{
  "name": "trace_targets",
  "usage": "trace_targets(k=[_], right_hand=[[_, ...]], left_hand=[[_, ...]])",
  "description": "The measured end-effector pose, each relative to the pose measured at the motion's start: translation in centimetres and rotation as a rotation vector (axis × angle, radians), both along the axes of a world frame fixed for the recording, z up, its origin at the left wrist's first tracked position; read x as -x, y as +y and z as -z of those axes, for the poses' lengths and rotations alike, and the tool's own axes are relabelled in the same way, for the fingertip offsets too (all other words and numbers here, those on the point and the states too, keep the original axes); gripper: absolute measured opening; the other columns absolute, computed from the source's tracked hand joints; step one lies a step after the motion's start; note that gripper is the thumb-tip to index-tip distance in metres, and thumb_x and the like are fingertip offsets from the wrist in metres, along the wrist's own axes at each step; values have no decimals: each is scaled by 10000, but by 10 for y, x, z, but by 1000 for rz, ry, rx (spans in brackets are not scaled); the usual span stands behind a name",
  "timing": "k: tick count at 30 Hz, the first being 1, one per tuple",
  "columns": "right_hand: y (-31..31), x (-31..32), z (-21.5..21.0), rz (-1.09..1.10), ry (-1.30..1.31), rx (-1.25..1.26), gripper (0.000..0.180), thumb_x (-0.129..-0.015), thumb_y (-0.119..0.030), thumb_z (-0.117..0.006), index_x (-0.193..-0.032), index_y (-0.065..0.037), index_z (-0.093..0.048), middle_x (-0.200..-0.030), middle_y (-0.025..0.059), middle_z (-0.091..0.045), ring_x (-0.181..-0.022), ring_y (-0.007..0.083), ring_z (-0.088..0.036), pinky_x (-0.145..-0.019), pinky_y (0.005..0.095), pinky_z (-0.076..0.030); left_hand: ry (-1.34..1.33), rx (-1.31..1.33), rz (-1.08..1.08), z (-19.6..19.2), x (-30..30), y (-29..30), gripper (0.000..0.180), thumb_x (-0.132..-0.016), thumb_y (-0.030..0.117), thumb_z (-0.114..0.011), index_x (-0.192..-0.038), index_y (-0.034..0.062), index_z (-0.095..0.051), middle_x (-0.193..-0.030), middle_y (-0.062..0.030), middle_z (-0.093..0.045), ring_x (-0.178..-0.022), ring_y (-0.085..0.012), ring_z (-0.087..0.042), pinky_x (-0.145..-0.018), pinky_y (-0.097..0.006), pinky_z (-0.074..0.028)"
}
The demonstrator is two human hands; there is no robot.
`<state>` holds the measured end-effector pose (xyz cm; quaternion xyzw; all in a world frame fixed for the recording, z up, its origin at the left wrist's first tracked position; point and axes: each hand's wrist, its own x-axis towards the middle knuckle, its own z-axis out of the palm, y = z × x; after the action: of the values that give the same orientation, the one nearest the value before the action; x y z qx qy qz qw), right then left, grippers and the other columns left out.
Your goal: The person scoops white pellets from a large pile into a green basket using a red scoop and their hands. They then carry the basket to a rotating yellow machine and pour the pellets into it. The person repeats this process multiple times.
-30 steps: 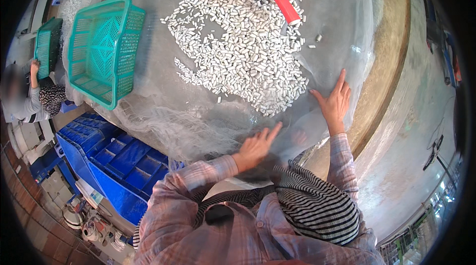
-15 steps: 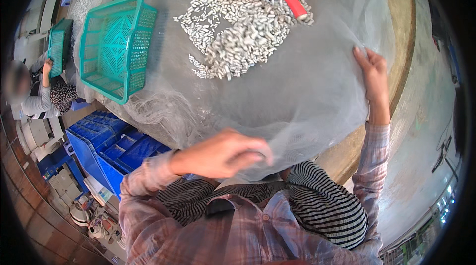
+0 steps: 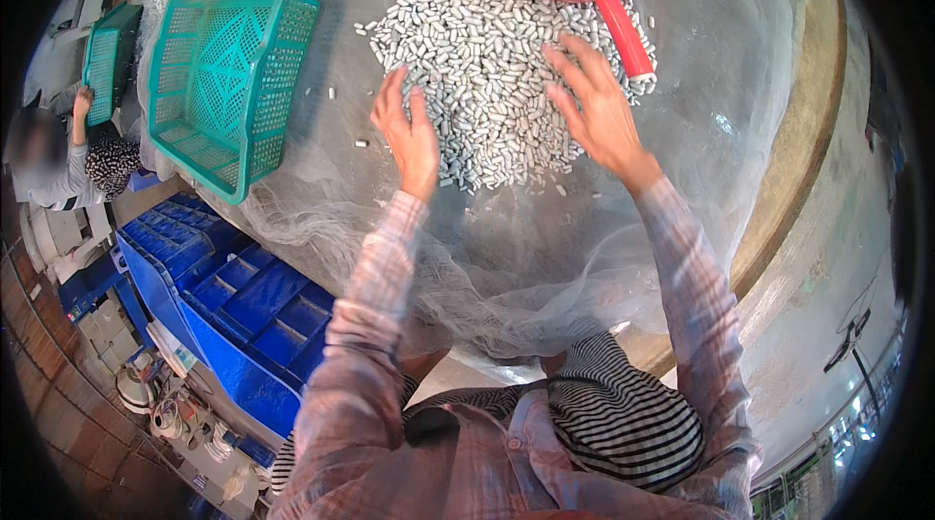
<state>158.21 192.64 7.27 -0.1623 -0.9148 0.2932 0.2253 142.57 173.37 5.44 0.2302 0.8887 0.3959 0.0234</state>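
A heap of small silvery-white oblong pieces (image 3: 497, 72) lies on a sheer grey net cloth (image 3: 321, 228) spread over the work surface. My left hand (image 3: 407, 135) is at the heap's left edge, thumb and fingers apart, holding nothing. On the heap's right side my right hand (image 3: 599, 116) reaches in with spread fingertips over the pieces. Whether the fingertips press on the pieces I cannot tell. A red scoop (image 3: 623, 28) filled with the same pieces rests at the heap's far right, its handle slanting toward me.
A green perforated basket (image 3: 258, 82) stands left of the heap. Blue plastic crates (image 3: 224, 296) sit below it at the left. Another person (image 3: 58, 155) at the far left touches a second green basket (image 3: 112, 53). A tan rim (image 3: 813, 130) bounds the surface at right.
Both my hands have moved forward to the heap, the right one leaving the net's right edge. The heap is gathered more compactly, and some net cloth near me is bunched up.
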Motion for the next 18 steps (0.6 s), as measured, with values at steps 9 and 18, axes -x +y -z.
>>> trace_targets(k=[9,18], right_hand=[[-3,48,46,96,56,205,391,-890,-344,-588,-1219,-132,-593,-1190,119,-583,-1087,313,-535,-945,405,-418],[-58,34,36,316,356,1442,250,-897,-117,-603,-1133,-39,-633,-1045,58,-656,-917,127,-607,-809,256,-483]], left_hand=[[42,-29,-125,27,-45,57,432,-920,272,-536,-1315,96,-519,-1299,-182,-501,-1210,-344,-396,-1062,-445,-251],[-450,-565,-240,9,-90,67,384,-941,179,-519,-1261,-34,-535,-1241,-125,-579,-1158,-221,-512,-1019,-341,-359]])
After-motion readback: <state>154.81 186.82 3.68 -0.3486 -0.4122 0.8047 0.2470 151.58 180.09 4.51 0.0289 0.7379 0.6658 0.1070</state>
